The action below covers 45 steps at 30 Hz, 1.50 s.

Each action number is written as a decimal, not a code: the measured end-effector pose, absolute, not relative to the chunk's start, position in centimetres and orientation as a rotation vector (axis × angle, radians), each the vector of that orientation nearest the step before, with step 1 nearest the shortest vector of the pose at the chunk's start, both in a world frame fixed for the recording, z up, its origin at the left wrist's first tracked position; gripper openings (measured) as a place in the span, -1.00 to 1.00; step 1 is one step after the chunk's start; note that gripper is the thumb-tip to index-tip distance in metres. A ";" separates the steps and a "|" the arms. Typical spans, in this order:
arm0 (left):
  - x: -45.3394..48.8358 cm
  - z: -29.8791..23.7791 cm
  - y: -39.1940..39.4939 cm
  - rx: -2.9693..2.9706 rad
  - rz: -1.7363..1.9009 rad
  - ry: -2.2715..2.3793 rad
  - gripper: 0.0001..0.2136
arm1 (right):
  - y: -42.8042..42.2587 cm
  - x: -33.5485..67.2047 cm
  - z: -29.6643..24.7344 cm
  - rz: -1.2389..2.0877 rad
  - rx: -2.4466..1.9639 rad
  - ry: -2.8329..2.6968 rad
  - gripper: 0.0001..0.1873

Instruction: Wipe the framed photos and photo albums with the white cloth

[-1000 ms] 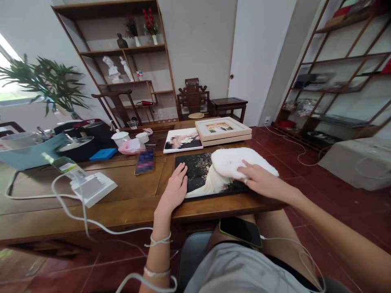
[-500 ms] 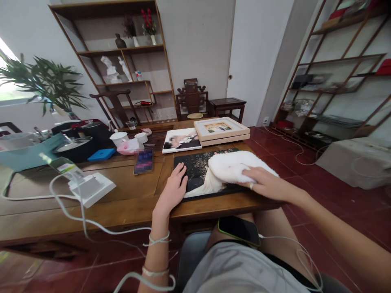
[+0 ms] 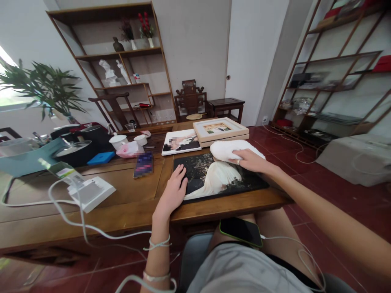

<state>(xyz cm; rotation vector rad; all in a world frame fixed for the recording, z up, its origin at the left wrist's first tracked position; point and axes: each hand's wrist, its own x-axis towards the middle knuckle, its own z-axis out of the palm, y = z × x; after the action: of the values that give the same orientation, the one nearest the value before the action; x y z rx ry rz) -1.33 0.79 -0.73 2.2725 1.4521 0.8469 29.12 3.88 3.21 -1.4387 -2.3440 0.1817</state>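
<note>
A dark photo print (image 3: 214, 179) with a white figure on it lies flat at the near edge of the wooden table (image 3: 128, 195). My left hand (image 3: 174, 190) rests flat on the print's left edge, fingers stretched out. My right hand (image 3: 251, 159) presses down on a white cloth (image 3: 229, 149) at the print's far right corner, fingers closed over the cloth.
Behind the print lie another photo print (image 3: 181, 141) and stacked light wooden frames (image 3: 220, 130). A phone (image 3: 143, 164), a pink bag (image 3: 130, 149), white cups, dark pots and a white box (image 3: 91, 193) with cables sit to the left. A second phone (image 3: 242, 231) lies on my lap.
My right hand has slid the white cloth from the middle of the print up to its far right corner, uncovering the white figure. My left hand has stayed in place.
</note>
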 end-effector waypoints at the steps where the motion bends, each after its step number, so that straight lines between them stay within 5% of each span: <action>1: -1.3 -0.7 0.8 2.272 0.841 1.458 -0.58 | 2.8 29.1 3.1 0.175 -1.441 -2.355 -0.71; 13: -1.4 -1.0 0.9 2.301 0.858 1.438 -0.58 | -9.3 27.9 2.5 0.191 -1.487 -2.451 -0.62; 28: -1.1 -0.5 0.7 2.283 0.798 1.470 -0.55 | 5.8 21.7 3.8 0.210 -1.239 -2.524 -0.75; 40: -1.0 -0.6 0.5 2.273 0.801 1.466 -0.57 | -8.7 22.8 3.2 0.197 -1.152 -2.586 -0.70; 45: -1.1 -0.7 0.7 2.294 0.807 1.462 -0.57 | -8.0 22.7 4.0 0.238 -1.098 -2.586 -0.72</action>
<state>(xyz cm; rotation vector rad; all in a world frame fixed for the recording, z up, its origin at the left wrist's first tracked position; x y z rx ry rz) -1.06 0.65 -0.71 2.2935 1.4620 0.8067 22.74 -7.95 3.95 -1.0984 -2.5864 0.2384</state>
